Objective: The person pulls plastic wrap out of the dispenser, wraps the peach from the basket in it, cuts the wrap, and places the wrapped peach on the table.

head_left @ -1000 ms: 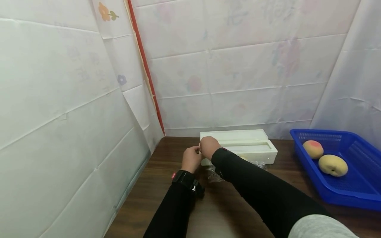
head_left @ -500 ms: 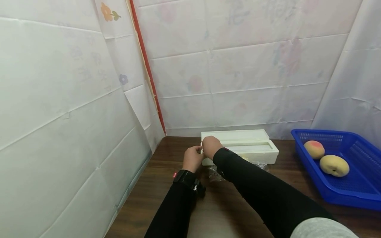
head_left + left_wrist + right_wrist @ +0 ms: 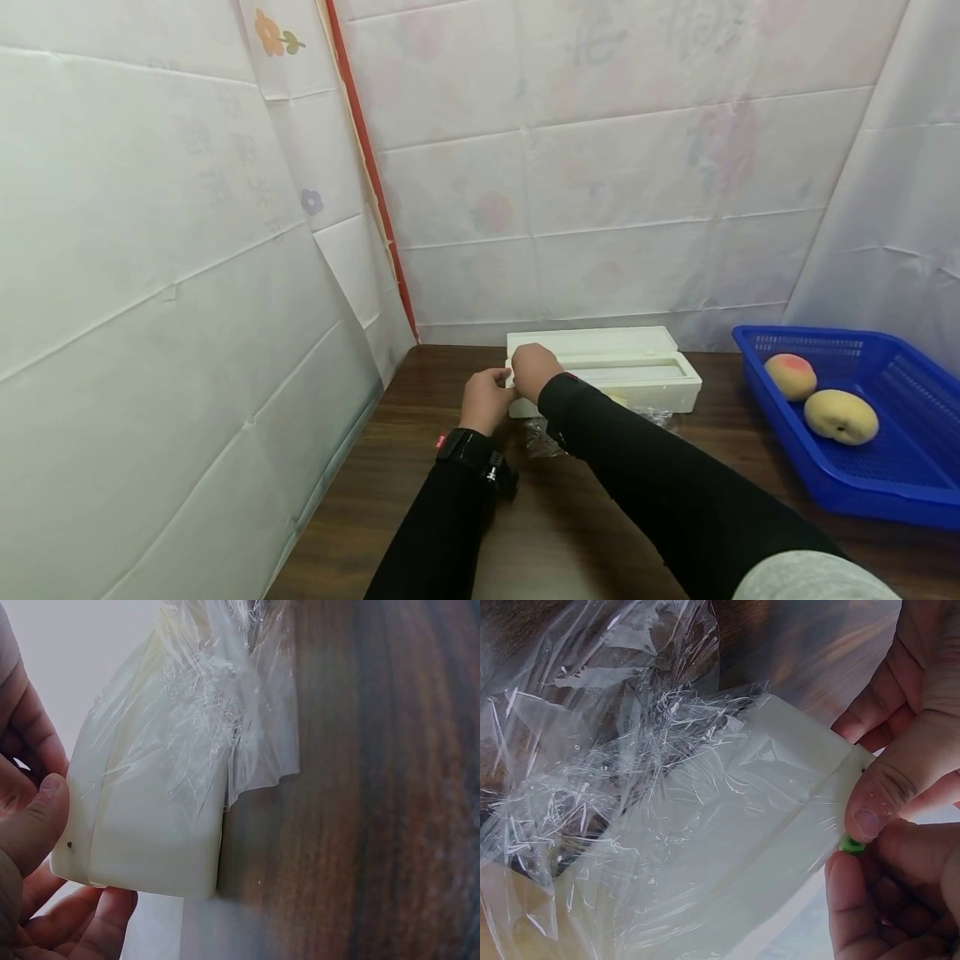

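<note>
A long white cling film dispenser (image 3: 645, 395) lies on the dark wooden table with its lid (image 3: 600, 340) folded back toward the wall. Clear cling film (image 3: 202, 697) hangs crumpled over its front and onto the tabletop. My left hand (image 3: 483, 402) grips the dispenser's left end, thumb on the upper edge and fingers curled at the end face. Just beyond it, my right hand (image 3: 536, 372) works at the same corner. There its curled fingers pinch a small green piece (image 3: 853, 844), and the left thumb tip touches close beside it. The right arm covers part of the dispenser's front.
To the right stands a blue plastic basket (image 3: 870, 487) holding a pinkish peach (image 3: 791, 377) and a pale yellow peach (image 3: 840, 417). White sheeting (image 3: 600, 167) covers the walls behind and at the left, close to the table's edge.
Both hands stay at the dispenser's left end with hardly any motion. The whole head view shifts very slightly.
</note>
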Action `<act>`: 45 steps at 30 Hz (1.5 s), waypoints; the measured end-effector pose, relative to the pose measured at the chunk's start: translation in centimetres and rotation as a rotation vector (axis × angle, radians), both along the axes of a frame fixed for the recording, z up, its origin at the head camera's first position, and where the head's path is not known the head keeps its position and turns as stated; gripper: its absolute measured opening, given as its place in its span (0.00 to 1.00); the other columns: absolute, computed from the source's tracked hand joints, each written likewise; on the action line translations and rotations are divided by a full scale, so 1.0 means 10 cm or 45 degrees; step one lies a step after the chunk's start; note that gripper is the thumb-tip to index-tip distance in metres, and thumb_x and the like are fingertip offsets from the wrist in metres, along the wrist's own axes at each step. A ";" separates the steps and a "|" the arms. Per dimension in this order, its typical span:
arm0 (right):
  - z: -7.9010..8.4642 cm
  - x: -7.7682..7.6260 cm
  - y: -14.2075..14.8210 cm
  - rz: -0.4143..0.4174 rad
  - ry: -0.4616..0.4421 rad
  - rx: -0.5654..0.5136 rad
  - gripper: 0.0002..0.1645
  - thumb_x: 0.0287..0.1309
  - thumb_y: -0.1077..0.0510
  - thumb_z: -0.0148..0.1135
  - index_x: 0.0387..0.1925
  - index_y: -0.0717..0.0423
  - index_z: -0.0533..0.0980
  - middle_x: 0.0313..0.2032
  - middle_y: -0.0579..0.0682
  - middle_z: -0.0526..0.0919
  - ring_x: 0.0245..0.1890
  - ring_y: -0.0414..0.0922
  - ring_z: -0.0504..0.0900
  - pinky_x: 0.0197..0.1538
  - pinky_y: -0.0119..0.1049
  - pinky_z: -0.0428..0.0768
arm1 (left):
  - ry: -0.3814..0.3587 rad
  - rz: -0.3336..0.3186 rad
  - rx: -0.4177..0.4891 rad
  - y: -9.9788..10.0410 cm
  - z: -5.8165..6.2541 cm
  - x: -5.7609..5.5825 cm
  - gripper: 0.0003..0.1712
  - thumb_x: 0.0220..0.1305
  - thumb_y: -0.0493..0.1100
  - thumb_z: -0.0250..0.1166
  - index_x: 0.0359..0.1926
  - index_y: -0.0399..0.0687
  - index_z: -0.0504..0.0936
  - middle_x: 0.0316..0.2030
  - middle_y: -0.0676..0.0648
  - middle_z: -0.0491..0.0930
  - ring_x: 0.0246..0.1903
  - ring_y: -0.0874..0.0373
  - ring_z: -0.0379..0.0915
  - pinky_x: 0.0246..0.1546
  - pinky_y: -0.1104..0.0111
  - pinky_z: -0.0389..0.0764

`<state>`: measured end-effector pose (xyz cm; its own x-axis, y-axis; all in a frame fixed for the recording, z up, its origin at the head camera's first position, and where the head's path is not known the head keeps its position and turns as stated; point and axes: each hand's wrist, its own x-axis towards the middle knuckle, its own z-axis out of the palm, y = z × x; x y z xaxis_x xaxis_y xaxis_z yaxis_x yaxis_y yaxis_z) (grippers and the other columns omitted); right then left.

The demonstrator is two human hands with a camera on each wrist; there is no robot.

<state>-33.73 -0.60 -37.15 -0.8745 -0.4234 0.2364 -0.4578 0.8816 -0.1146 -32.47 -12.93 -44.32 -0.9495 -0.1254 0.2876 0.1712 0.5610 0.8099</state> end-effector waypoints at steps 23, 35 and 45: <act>0.01 0.06 0.04 -0.022 -0.013 -0.013 0.14 0.67 0.64 0.69 0.23 0.58 0.83 0.26 0.54 0.85 0.29 0.50 0.83 0.42 0.44 0.85 | 0.029 -0.020 -0.003 0.00 -0.02 0.00 0.25 0.65 0.46 0.76 0.61 0.44 0.87 0.58 0.42 0.88 0.59 0.45 0.83 0.58 0.52 0.84; -0.03 0.08 0.12 -0.029 -0.032 -0.058 0.14 0.66 0.64 0.71 0.22 0.57 0.82 0.23 0.51 0.83 0.26 0.48 0.81 0.39 0.43 0.82 | 0.004 -0.024 -0.036 -0.01 -0.05 -0.01 0.31 0.64 0.54 0.78 0.64 0.46 0.86 0.63 0.43 0.85 0.63 0.44 0.81 0.62 0.50 0.83; -0.02 0.08 0.14 -0.032 0.000 -0.031 0.12 0.62 0.64 0.74 0.24 0.58 0.82 0.25 0.52 0.84 0.28 0.49 0.82 0.43 0.46 0.85 | 0.005 -0.010 -0.029 -0.01 -0.04 -0.03 0.31 0.63 0.55 0.78 0.63 0.46 0.86 0.63 0.44 0.85 0.66 0.44 0.79 0.65 0.50 0.81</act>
